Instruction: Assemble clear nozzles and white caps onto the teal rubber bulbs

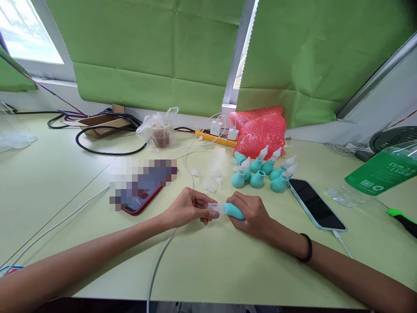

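In the middle of the table my right hand [249, 213] is wrapped round a teal rubber bulb [234, 211], the bulb of a nasal aspirator. A clear plastic nozzle [219, 208] sits at the bulb's mouth, pointing left. My left hand [192, 207] pinches that nozzle between thumb and fingers. Just beyond lie loose clear tips and small parts [210, 186]. Several teal aspirators with clear tips [256, 164] stand grouped behind my right hand. One bulb [257, 179] among them has an open mouth without a tip.
A red-cased phone [143, 195] lies left, a charging phone [317, 204] right. A green-labelled bottle [378, 174] lies at far right. Behind are a yellow power strip [221, 138], red bubble wrap [260, 130], a bagged cup [161, 132] and a cardboard box [100, 126]. A white cable [163, 248] crosses the table.
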Demonstrator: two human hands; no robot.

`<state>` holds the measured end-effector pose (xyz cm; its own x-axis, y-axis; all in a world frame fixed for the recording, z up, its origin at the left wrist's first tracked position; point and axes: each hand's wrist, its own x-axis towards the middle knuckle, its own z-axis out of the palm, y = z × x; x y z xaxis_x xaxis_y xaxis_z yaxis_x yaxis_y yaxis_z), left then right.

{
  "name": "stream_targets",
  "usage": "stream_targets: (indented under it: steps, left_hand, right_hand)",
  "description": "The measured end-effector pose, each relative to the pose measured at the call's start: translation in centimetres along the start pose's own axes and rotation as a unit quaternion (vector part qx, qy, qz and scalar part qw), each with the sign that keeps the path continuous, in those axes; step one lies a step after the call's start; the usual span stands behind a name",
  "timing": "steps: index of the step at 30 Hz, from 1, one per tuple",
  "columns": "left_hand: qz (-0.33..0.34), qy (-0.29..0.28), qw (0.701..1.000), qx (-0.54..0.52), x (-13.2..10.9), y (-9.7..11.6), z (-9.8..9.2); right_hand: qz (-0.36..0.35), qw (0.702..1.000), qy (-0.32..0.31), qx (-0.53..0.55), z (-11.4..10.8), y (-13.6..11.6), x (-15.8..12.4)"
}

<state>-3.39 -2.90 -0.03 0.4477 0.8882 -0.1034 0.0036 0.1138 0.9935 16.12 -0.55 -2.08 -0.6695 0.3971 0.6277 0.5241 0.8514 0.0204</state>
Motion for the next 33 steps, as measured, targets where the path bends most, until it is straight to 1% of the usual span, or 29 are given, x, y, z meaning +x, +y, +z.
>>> stream_targets:
  steps: [2, 3, 6, 8, 11, 13, 16, 18, 19, 23, 25, 27, 29, 31, 33]
  left_hand:
    - [0.005, 0.006, 1.000, -0.008, 0.0, -0.2, 0.1]
    - [0.010, 0.011, 1.000, -0.017, -0.1, -0.3, 0.2]
    - [0.028, 0.021, 0.999, -0.030, -0.3, -0.5, 0.5]
    - [0.036, 0.027, 0.999, -0.005, -0.5, -0.4, 0.7]
    - [0.053, 0.042, 0.995, 0.067, -0.9, -0.3, 0.9]
    - [0.086, 0.043, 0.985, 0.141, -1.1, -0.2, 1.0]
    - [0.138, 0.029, 0.961, 0.236, -1.2, -0.1, 0.9]
    - [0.174, 0.029, 0.945, 0.276, -1.2, 0.1, 0.7]
    - [0.198, 0.031, 0.935, 0.294, -1.2, 0.2, 0.5]
    - [0.304, 0.027, 0.883, 0.358, -0.8, 1.0, -0.8]
    - [0.325, 0.060, 0.857, 0.395, -0.3, 1.1, -1.5]
    - [0.316, 0.116, 0.823, 0.458, 0.2, 0.9, -2.0]
    - [0.281, 0.150, 0.787, 0.529, 0.8, 0.5, -2.1]
    - [0.233, 0.143, 0.760, 0.589, 1.1, 0.2, -2.0]
    - [0.188, 0.117, 0.748, 0.626, 1.2, 0.0, -1.8]
  right_hand:
    - [-0.021, 0.999, -0.002, -0.027, 0.0, 0.0, 0.0]
    - [-0.020, 1.000, 0.000, -0.023, -0.1, -0.1, 0.0]
    - [0.031, 0.999, 0.014, 0.040, 0.0, -0.6, 0.2]
    - [0.076, 0.993, 0.014, 0.095, -0.1, -1.0, 0.5]
    - [0.134, 0.977, -0.029, 0.164, -0.4, -1.4, 0.8]
    - [0.159, 0.961, -0.082, 0.209, -0.7, -1.5, 1.1]
    - [0.178, 0.932, -0.157, 0.274, -1.1, -1.4, 1.3]
    - [0.185, 0.918, -0.180, 0.302, -1.4, -1.3, 1.5]
    - [0.184, 0.916, -0.179, 0.307, -1.5, -1.4, 1.5]
    - [0.144, 0.936, -0.151, 0.283, -1.9, -1.8, 1.6]
    - [0.110, 0.945, -0.153, 0.268, -1.9, -1.9, 1.5]
    - [0.072, 0.951, -0.161, 0.254, -1.5, -1.7, 1.2]
    - [0.050, 0.958, -0.157, 0.235, -1.0, -1.5, 0.8]
    - [0.052, 0.963, -0.140, 0.222, -0.5, -1.3, 0.5]
    - [0.073, 0.965, -0.116, 0.222, -0.1, -1.2, 0.3]
